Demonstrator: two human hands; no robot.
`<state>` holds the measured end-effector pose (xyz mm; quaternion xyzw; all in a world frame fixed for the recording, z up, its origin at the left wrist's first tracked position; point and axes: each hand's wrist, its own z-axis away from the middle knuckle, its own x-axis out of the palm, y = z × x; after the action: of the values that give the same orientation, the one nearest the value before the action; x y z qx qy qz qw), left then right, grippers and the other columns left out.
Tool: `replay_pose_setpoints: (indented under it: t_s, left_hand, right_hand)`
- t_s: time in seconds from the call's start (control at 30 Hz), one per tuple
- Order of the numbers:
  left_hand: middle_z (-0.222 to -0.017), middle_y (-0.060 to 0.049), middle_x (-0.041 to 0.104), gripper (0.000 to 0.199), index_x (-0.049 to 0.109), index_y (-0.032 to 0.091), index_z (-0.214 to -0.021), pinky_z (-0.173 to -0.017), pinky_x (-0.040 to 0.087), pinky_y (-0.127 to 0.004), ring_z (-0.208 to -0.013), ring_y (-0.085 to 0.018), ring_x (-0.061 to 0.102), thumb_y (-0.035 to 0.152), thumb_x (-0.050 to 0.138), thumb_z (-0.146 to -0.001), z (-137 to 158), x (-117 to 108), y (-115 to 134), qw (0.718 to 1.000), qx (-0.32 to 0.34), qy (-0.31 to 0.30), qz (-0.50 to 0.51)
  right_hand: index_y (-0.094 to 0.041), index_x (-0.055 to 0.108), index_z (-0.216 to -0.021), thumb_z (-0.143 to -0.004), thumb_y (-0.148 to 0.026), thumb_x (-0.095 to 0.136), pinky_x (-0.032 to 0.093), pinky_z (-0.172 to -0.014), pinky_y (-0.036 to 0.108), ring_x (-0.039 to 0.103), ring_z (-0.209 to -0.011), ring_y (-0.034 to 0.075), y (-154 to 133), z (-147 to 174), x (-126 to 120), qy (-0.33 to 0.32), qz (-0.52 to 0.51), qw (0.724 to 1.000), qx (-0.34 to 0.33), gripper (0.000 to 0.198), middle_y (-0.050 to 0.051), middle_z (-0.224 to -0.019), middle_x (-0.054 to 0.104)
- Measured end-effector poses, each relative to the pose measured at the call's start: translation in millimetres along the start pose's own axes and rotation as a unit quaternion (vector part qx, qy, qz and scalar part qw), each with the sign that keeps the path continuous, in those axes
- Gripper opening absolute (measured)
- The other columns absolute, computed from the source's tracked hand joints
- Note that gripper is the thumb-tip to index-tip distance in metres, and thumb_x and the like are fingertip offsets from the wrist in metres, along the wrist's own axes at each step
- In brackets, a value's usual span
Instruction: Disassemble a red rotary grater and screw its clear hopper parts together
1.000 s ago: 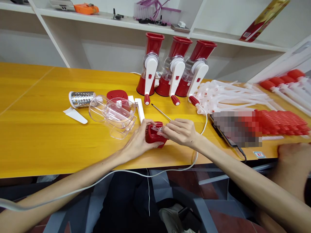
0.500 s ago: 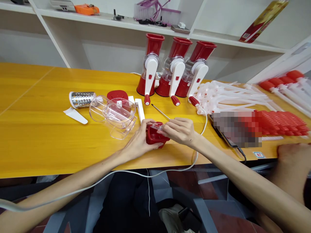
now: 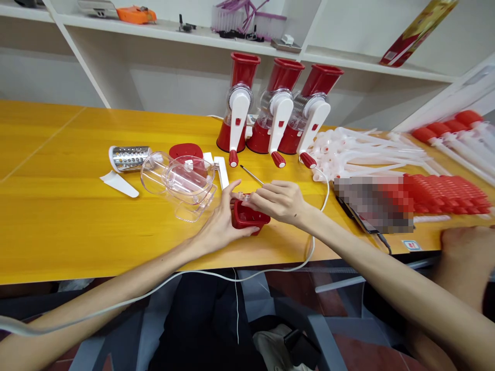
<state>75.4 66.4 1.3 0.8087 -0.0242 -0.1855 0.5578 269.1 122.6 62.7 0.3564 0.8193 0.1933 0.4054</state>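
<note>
My left hand (image 3: 222, 224) is wrapped round a red plastic hopper (image 3: 251, 220), thumb along its near side, its open mouth facing up. My right hand (image 3: 277, 202) pinches a small clear plastic piece (image 3: 243, 196) at the hopper's far rim, and its fingers hide most of that piece. To the left lie a clear grater housing (image 3: 189, 180), a metal grater drum (image 3: 132, 158) with a white end ring, a white tapered part (image 3: 119, 184) and a red base (image 3: 185, 150). A white crank handle (image 3: 222, 172) and a screwdriver (image 3: 251, 175) rest just beyond my hands.
Three assembled red rotary graters (image 3: 238, 113) stand at the back by the white shelf (image 3: 162, 31). On the right are a pile of translucent plastic parts (image 3: 348, 154), red parts (image 3: 444, 196) and a blurred-out device. A white cable (image 3: 247, 280) crosses the front edge. Another person's arm (image 3: 460, 257) is at far right.
The clear piece has shifted from over the hopper's mouth to its far rim, moved by my right hand. My left index finger has lifted; the hopper stays in my left hand.
</note>
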Motion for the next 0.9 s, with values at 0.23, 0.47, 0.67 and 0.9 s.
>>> replay_pose_setpoints:
  t_s: [0.23, 0.47, 0.67, 0.9]
  left_hand:
    - [-0.123, -0.006, 0.058, 0.086, 0.03, 0.032, -0.144, -0.1, 0.056, -0.046, -0.107, -0.023, 0.068, 0.032, 0.084, -0.077, 0.7, -1.2, -1.2, 0.999, 0.007, -0.013, 0.029]
    - [-0.128, -0.009, 0.056, 0.08, 0.033, 0.029, -0.134, -0.104, 0.053, -0.051, -0.119, -0.027, 0.064, 0.032, 0.085, -0.074, 0.0, 0.3, -0.5, 1.0, -0.002, -0.003, 0.014]
    - [-0.128, -0.01, 0.055, 0.075, 0.035, 0.027, -0.129, -0.106, 0.051, -0.054, -0.122, -0.029, 0.061, 0.035, 0.086, -0.074, -1.3, 1.0, -1.0, 1.0, 0.006, 0.005, -0.004]
    - [-0.129, -0.01, 0.054, 0.073, 0.036, 0.027, -0.127, -0.105, 0.051, -0.054, -0.121, -0.029, 0.061, 0.039, 0.086, -0.074, -1.5, 0.2, -2.3, 1.0, 0.012, 0.01, -0.018]
  right_hand:
    - [-0.005, 0.054, -0.105, -0.092, -0.039, 0.051, 0.04, -0.073, 0.005, 0.038, -0.074, -0.007, 1.4, 6.2, 0.6, -0.054, -0.02, 0.997, -0.056, 0.037, -0.001, -0.078, 0.05]
    - [-0.006, 0.053, -0.106, -0.093, -0.039, 0.05, 0.037, -0.073, 0.006, 0.035, -0.073, -0.006, 5.0, 14.2, 1.0, -0.132, -0.033, 0.988, -0.073, 0.036, -0.001, -0.077, 0.048]
    - [-0.006, 0.053, -0.107, -0.094, -0.034, 0.046, 0.032, -0.072, 0.006, 0.031, -0.071, -0.006, 8.8, 7.9, -4.8, -0.221, -0.066, 0.97, -0.078, 0.031, -0.001, -0.078, 0.049]
    - [-0.007, 0.051, -0.108, -0.096, -0.029, 0.041, 0.027, -0.07, 0.008, 0.027, -0.068, -0.005, 10.4, -5.2, -10.3, -0.276, -0.09, 0.953, -0.09, 0.027, -0.002, -0.078, 0.049]
